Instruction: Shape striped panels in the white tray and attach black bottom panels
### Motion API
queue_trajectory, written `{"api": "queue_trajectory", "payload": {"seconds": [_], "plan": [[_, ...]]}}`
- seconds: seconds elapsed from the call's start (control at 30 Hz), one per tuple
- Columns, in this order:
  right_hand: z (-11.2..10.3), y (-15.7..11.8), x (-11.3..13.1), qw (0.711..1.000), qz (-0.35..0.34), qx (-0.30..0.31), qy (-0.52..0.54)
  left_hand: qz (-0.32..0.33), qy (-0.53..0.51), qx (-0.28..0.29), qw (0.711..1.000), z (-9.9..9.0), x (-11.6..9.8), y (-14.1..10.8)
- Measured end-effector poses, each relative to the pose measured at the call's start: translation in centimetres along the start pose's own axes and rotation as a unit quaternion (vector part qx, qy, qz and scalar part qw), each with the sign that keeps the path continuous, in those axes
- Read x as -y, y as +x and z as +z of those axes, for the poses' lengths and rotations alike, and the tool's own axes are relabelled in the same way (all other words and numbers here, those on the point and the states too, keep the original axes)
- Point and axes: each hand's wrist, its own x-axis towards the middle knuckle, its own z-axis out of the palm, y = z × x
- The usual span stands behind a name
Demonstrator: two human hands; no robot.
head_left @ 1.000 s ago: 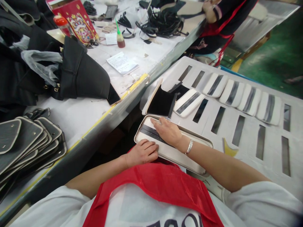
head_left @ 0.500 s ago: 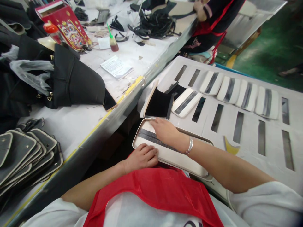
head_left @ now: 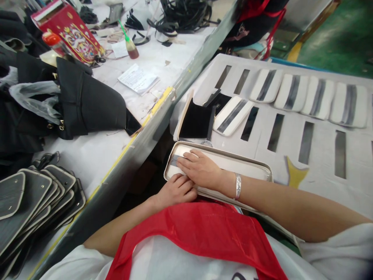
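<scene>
Resting flat on a cream, round-cornered panel (head_left: 230, 159) with a raised rim, the right hand (head_left: 201, 170) has its fingers stretched out, nearly together, over a dark stripe (head_left: 174, 160) and wrapped around nothing. The left hand (head_left: 177, 190) curls its fingers at the near edge; its thumb is hidden, so whether it grips cannot be told. The panel lies just in front of the red apron (head_left: 201, 229), beside a white board (head_left: 264, 128) marked with dark bars. Work on this piece seems midway: stripe and rim are present, yet both hands are on it. On the board, four striped cream pads (head_left: 293, 92) form a row and a fifth pad (head_left: 233, 116) lies slanted; whether these are finished or waiting is unclear.
</scene>
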Motion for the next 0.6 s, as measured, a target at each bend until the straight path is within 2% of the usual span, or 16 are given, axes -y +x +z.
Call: {"api": "queue_trajectory", "payload": {"seconds": [0.3,0.37,0.43,0.5,0.53,0.57,0.6], "plan": [[-0.3,-0.4,0.9,0.998,0.062,-0.008,0.007,0.027,-0.016,-0.001,1.000,-0.2,0.6,-0.6],[-0.1,-0.6,0.8,0.997,0.070,-0.016,0.014,0.033,-0.048,-0.018,0.998,-1.0,0.7,-1.0],[0.2,-0.8,0.8,0.997,0.070,-0.023,0.018,0.008,-0.080,-0.068,0.994,-2.1,0.9,-1.2],[0.4,-1.0,0.8,0.997,0.071,-0.025,0.020,-0.095,-0.093,-0.134,0.982,-2.9,1.7,-1.4],[0.6,-1.0,0.8,0.997,0.073,-0.025,0.021,-0.181,-0.100,-0.157,0.966,-3.1,2.3,-1.3],[0.7,-1.0,0.9,0.996,0.077,-0.026,0.023,-0.280,-0.122,-0.165,0.938,-3.1,3.1,-1.3],[0.8,-1.0,1.0,0.996,0.083,-0.028,0.024,-0.381,-0.165,-0.152,0.897,-3.0,4.0,-1.2]]}}
